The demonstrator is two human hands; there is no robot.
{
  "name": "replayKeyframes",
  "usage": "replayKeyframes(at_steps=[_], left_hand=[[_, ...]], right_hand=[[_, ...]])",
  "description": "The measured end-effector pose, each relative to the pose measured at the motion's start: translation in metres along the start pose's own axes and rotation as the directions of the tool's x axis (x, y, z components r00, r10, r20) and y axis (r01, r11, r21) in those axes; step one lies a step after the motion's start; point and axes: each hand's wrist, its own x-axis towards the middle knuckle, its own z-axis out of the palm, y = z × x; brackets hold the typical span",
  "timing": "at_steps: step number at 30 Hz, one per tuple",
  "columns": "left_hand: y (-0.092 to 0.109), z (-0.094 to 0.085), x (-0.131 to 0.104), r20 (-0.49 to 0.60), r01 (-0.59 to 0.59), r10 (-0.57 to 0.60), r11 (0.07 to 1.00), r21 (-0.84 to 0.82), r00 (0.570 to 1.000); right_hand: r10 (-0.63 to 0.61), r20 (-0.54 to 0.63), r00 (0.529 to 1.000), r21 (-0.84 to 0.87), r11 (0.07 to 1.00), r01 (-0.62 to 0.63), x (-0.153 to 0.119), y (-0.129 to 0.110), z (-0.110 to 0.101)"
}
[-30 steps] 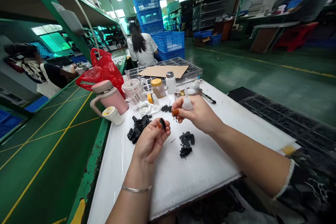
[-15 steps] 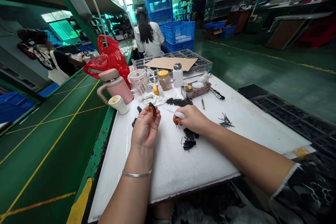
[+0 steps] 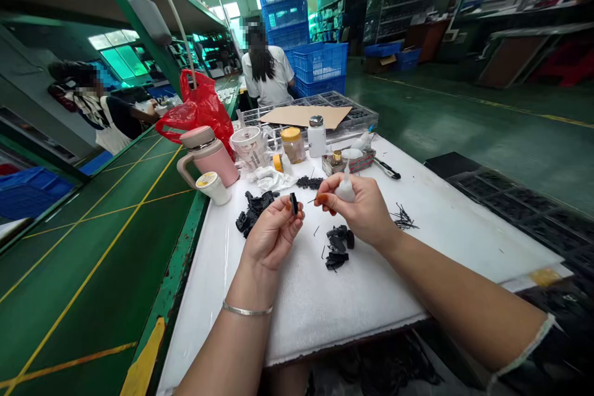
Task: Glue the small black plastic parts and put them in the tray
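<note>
My left hand (image 3: 275,232) is closed, pinching a small black plastic part (image 3: 294,203) upright between thumb and fingers. My right hand (image 3: 359,207) faces it, a short gap away. Its fingertips pinch a thin black pin (image 3: 312,201) that points toward the black part. A white dropper bottle (image 3: 345,189) is tucked in the same hand, its narrow nozzle up. Beside my left hand lies a heap of black parts (image 3: 253,210). Below my right hand is a smaller group of black parts (image 3: 338,247), with a couple of loose pins next to it.
More pins (image 3: 404,218) lie to the right on the white table surface (image 3: 445,247). Behind are a pink jug (image 3: 213,161), a yellow-lidded jar (image 3: 293,145), a white pump bottle (image 3: 317,137) and a knife (image 3: 387,169). A green conveyor (image 3: 106,241) runs along the left. Two people sit farther off.
My right hand has lifted and turned, so the dropper bottle's nozzle points up instead of left. The pin now shows at its fingertips. My left hand has turned the black part upright.
</note>
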Motion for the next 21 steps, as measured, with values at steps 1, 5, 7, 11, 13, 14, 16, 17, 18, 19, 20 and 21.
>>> replayKeyframes(at_steps=[1, 5, 7, 11, 13, 14, 16, 17, 18, 19, 20, 21], left_hand=[[-0.001, 0.0, 0.0, 0.033, 0.021, -0.021, 1.0, -0.002, 0.999], [-0.004, 0.003, -0.001, 0.107, 0.079, -0.08, 0.997, 0.014, 0.991], [-0.004, 0.004, 0.0, 0.11, 0.093, -0.096, 0.995, 0.033, 0.989], [-0.007, 0.005, -0.001, 0.093, 0.104, -0.109, 0.993, 0.058, 0.99], [-0.008, 0.005, -0.001, 0.085, 0.105, -0.111, 0.992, 0.072, 0.99], [-0.009, 0.005, -0.001, 0.083, 0.105, -0.111, 0.991, 0.079, 0.99], [-0.01, 0.005, -0.001, 0.083, 0.1, -0.108, 0.991, 0.091, 0.991], [-0.011, 0.005, -0.001, 0.081, 0.096, -0.104, 0.991, 0.097, 0.991], [-0.011, 0.005, 0.0, 0.074, 0.091, -0.099, 0.991, 0.103, 0.992], [-0.011, 0.005, 0.001, 0.065, 0.084, -0.092, 0.99, 0.111, 0.994], [-0.012, 0.005, 0.001, 0.055, 0.076, -0.083, 0.99, 0.119, 0.995], [-0.012, 0.005, 0.002, 0.045, 0.066, -0.072, 0.99, 0.127, 0.996]], right_hand=[[-0.046, -0.01, 0.999, -0.006, 0.999, 0.046, -0.003, -0.001, 0.001], [-0.232, -0.013, 0.973, -0.139, 0.964, 0.228, -0.011, -0.002, 0.004], [-0.308, -0.016, 0.951, -0.203, 0.933, 0.298, -0.012, -0.002, 0.004], [-0.405, -0.033, 0.914, -0.301, 0.876, 0.378, -0.013, -0.002, 0.003], [-0.442, -0.03, 0.896, -0.331, 0.85, 0.409, -0.012, -0.001, 0.002], [-0.463, -0.024, 0.886, -0.345, 0.836, 0.427, -0.012, 0.0, 0.002], [-0.509, -0.008, 0.86, -0.374, 0.8, 0.47, -0.011, 0.001, 0.002], [-0.535, 0.006, 0.845, -0.39, 0.776, 0.495, -0.01, 0.002, 0.002], [-0.561, 0.022, 0.827, -0.409, 0.75, 0.52, -0.01, 0.002, 0.002], [-0.587, 0.041, 0.808, -0.429, 0.72, 0.545, -0.01, 0.003, 0.003], [-0.611, 0.064, 0.789, -0.451, 0.687, 0.569, -0.01, 0.003, 0.003], [-0.631, 0.089, 0.771, -0.477, 0.652, 0.589, -0.01, 0.003, 0.004]])
